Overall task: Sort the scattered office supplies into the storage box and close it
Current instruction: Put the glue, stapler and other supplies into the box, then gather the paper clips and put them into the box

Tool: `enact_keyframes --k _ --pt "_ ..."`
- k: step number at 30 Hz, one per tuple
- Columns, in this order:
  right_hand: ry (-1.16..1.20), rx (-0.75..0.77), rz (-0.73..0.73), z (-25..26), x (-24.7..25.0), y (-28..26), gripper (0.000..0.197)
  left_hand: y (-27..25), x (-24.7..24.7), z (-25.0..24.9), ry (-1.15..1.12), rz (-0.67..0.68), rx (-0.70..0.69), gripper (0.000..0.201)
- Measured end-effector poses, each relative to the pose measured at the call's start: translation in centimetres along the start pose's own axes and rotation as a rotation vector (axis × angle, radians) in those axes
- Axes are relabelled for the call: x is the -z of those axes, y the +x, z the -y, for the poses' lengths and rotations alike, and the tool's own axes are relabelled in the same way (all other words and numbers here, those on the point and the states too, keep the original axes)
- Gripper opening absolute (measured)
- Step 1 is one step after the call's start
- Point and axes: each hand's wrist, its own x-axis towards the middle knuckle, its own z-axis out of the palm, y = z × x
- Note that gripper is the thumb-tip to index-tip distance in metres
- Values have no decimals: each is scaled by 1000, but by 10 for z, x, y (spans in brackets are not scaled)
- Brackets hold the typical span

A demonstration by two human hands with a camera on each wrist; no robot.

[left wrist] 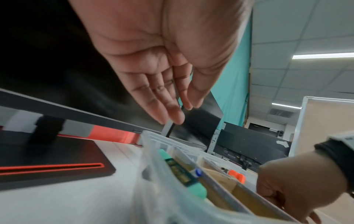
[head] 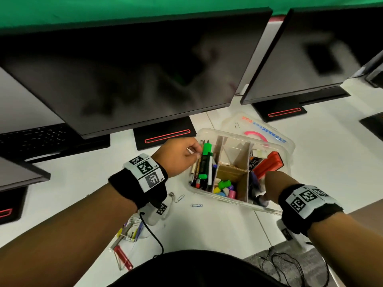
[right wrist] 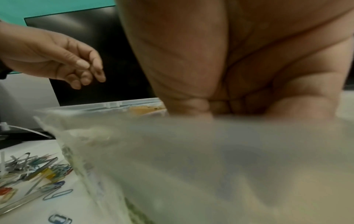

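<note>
Pens [head: 204, 164] and erasers [head: 224, 187] already filled the open box [head: 192, 188], just below the left hand's [head: 179, 157] loosely spread, empty fingers [left wrist: 168, 106]; its lid [head: 259, 129] lay beyond. Right hand [head: 273, 183] gripped the near rim (fingers hidden). Paper clips [right wrist: 57, 194] and a red tool [head: 124, 258], behind both hands, remained unsorted.

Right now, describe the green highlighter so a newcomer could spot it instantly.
Find the clear storage box on the white desk. In its left-hand long compartment, beside the left hand, lies the green highlighter: the only thick bright-green barrel among thin pens and pencils.
</note>
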Motion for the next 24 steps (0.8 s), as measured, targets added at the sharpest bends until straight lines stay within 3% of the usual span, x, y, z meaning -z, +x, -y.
enact_keyframes --k 3,7,10,14,18,22,24 --pt "-41 -30 -34 3 0 -1 25 -15 22 26 25 -42 69 10" --pt "109 -26 -123 24 25 -20 22 -36 41 74 59 -34 205 13" --pt "137 135 -242 68 50 -40 35 -58 43 114 115 52 326 18" --pt "213 495 -291 145 42 -52 11 -87 34 150 247 252 454 25" --pt "124 801 -166 214 -4 -42 20 -114 19 164 258 323 451 25" --pt "-47 937 32 262 -53 -22 36 -134 13 170 268 279 405 21" --pt "-172 987 58 276 -69 -15 38 -146 12 172 267 268 385 19"
